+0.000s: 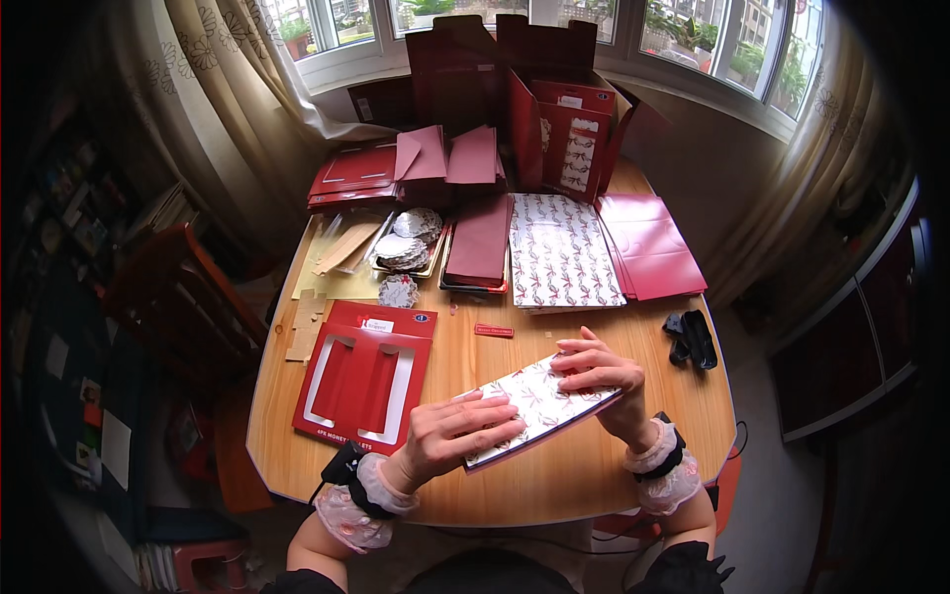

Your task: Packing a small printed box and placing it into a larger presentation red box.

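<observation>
Between my hands is a long folded card (pixel 531 412), white with red bows and green sprigs. A pink layer shows along its lower edge. It lies at a slant above the table's near half, its right end higher in view. My left hand (pixel 464 434) holds the left end, fingers across the printed face and thumb hidden. My right hand (pixel 601 382) grips the other end, fingers over the top. Beyond the card lies a small red tag (pixel 494 330) with writing. A red carton sleeve (pixel 364 379) with two window cutouts lies flat left of my left hand.
Across the wooden table (pixel 475 505) are patterned sheets (pixel 568 252), glossy red cards (pixel 653 245), dark red envelopes (pixel 479 241), pink envelopes (pixel 473 157) and scalloped round tags (pixel 404 249). An upright red box (pixel 571 141) stands behind. Black items (pixel 690 341) sit near the right edge.
</observation>
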Available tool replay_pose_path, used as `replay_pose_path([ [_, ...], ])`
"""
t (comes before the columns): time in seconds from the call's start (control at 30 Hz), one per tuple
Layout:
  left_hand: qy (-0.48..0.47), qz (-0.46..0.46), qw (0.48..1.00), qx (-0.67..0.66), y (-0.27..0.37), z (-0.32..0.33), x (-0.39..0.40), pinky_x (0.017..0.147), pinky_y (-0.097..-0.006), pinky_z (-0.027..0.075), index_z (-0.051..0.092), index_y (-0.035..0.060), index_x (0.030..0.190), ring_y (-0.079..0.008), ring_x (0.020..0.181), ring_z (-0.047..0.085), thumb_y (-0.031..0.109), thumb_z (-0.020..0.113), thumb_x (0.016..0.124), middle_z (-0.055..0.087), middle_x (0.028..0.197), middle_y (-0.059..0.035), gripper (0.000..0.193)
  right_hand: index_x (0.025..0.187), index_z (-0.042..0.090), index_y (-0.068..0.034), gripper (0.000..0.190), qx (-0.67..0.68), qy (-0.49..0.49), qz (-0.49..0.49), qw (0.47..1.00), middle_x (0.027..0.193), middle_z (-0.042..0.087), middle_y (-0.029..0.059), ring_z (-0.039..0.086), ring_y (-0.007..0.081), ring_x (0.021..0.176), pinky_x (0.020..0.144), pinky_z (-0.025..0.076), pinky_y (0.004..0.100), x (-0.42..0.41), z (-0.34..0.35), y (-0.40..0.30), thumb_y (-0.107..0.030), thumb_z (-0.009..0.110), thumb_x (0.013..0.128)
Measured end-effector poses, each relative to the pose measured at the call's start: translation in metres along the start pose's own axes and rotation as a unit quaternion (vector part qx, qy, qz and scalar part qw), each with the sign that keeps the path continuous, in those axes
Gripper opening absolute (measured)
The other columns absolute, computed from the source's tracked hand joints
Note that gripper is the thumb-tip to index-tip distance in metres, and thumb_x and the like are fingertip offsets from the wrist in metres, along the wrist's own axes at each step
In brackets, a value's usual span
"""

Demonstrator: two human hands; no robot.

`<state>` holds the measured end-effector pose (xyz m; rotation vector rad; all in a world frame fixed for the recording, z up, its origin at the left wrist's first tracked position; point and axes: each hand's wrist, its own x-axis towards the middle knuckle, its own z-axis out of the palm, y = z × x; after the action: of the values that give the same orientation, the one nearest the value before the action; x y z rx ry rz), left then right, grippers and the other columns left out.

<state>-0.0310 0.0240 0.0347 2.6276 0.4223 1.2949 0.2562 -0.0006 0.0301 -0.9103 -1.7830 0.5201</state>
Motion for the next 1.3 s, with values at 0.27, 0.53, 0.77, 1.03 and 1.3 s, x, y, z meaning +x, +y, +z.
replay_pose_path([
  [0.27, 0.018, -0.234, 0.937, -0.257, -0.008, 0.013, -0.011, 0.087, -0.0333, 0.063, 0.080, 0.0006, 0.111, -0.0226, 0.097, 0.078, 0.004, 0.080, 0.090, 0.080, 0.101, -0.0120, 0.021, 0.102, 0.082, -0.007, 0.018, 0.018, -0.055, 0.031, 0.998, 0.105, 0.080, 0.0086, 0.075, 0.0263, 0.109, 0.108, 0.051, 0.0461, 0.001, -0.004, -0.006, -0.011, 0.086, 0.085],
  [0.53, 0.049, -0.424, 0.719, -0.548, -0.007, 0.034, -0.015, 0.092, -0.0270, 0.061, 0.064, 0.0006, 0.135, -0.0109, 0.108, 0.070, -0.003, 0.075, 0.094, 0.074, 0.119, -0.0066, 0.042, 0.098, 0.077, 0.004, 0.007, 0.231, 0.003, 0.331, 0.915, 0.080, 0.075, 0.0040, 0.065, 0.0070, 0.063, 0.056, 0.051, 0.0231, -0.008, -0.003, -0.013, -0.002, 0.077, 0.093],
  [0.77, 0.047, -0.458, 0.713, -0.529, -0.015, 0.036, -0.013, 0.086, -0.0263, 0.060, 0.067, 0.0003, 0.130, -0.0101, 0.100, 0.072, 0.010, 0.078, 0.097, 0.076, 0.112, -0.0063, 0.036, 0.086, 0.075, 0.001, 0.012, 0.228, -0.013, 0.349, 0.909, 0.069, 0.070, 0.0017, 0.061, 0.0077, 0.053, 0.049, 0.045, 0.0233, -0.005, -0.005, -0.007, -0.007, 0.077, 0.095],
  [1.03, -0.110, -0.369, 0.866, -0.318, -0.019, 0.027, -0.010, 0.069, -0.0270, 0.056, 0.077, 0.0001, 0.108, -0.0125, 0.077, 0.074, 0.020, 0.076, 0.099, 0.079, 0.088, -0.0083, 0.021, 0.087, 0.075, 0.002, 0.015, 0.186, -0.092, 0.357, 0.911, 0.065, 0.066, -0.0008, 0.057, 0.0055, 0.052, 0.048, 0.043, 0.0228, -0.003, 0.003, -0.011, -0.010, 0.079, 0.094],
  [1.3, -0.166, -0.318, 0.918, -0.169, -0.015, 0.026, -0.010, 0.060, -0.0448, 0.052, 0.072, 0.0081, 0.101, -0.0371, 0.065, 0.070, 0.043, 0.069, 0.101, 0.070, 0.070, -0.0186, 0.035, 0.091, 0.077, 0.003, 0.015, 0.206, -0.118, 0.369, 0.899, 0.063, 0.065, -0.0011, 0.057, 0.0049, 0.052, 0.048, 0.043, 0.0234, -0.004, 0.012, -0.016, -0.011, 0.079, 0.095],
])
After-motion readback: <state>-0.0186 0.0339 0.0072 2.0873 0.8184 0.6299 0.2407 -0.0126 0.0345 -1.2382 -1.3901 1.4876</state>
